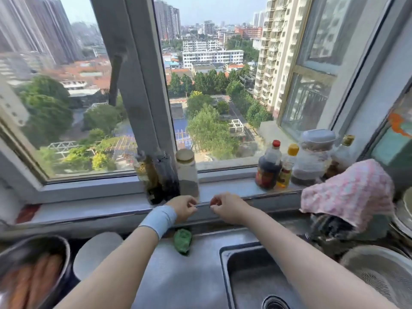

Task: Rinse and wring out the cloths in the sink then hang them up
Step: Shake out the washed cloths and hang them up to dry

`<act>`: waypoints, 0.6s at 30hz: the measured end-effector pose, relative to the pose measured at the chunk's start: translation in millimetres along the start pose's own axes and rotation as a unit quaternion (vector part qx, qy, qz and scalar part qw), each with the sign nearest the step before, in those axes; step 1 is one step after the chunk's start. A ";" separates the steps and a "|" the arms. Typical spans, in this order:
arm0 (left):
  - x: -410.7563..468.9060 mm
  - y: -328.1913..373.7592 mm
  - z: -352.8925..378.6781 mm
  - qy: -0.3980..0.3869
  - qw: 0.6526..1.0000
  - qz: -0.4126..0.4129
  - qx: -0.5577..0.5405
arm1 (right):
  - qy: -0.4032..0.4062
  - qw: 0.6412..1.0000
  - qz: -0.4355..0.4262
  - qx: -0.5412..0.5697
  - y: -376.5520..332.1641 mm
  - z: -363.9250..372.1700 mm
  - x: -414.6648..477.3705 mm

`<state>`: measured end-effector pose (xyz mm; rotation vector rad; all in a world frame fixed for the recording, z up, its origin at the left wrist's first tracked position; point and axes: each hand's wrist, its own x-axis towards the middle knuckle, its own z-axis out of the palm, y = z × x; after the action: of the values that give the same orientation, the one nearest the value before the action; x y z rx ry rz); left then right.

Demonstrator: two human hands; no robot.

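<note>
— Where are the hands?

— Both at six o'clock from the middle of the view, reached over the steel table to the front lip of the windowsill. The left hand, with a pale blue wristband, and the right hand sit just beside each other.

— And the fingers?

— Curled on both hands, tips drawn together at the lip. Whether they pinch anything there I cannot tell; it is too small.

— The cloths?

— A pink cloth is at three o'clock, draped over something dark at the back of the table, well apart from the hands. A green wad, cloth or scourer I cannot tell, lies on the table just under the left wrist.

— The sink?

— The sink is at five o'clock, under the right forearm, with its drain at the bottom edge.

— Anything else?

— Sauce bottles on the windowsill at four o'clock, a jar just behind the hands, a metal bowl at eight o'clock.
</note>
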<state>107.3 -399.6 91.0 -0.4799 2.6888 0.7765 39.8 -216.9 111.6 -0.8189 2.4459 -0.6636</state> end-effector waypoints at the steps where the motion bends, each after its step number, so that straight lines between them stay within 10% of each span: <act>1: 3.4 -20.3 5.3 -0.009 1.000 -0.021 0.005 | -0.023 1.000 0.009 0.010 -1.5 19.6 13.1; 9: 39.5 -115.4 62.1 -0.059 0.990 -0.119 -0.036 | -0.151 0.971 0.149 0.107 8.6 144.8 92.7; 18: 61.9 -134.6 98.7 -0.058 0.954 -0.187 -0.228 | -0.123 0.906 0.235 0.330 22.2 198.9 110.5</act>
<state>123.5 -466.4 -73.2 -0.9814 2.1997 1.2591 64.9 -330.6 -85.2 -0.0300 1.8778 -1.0276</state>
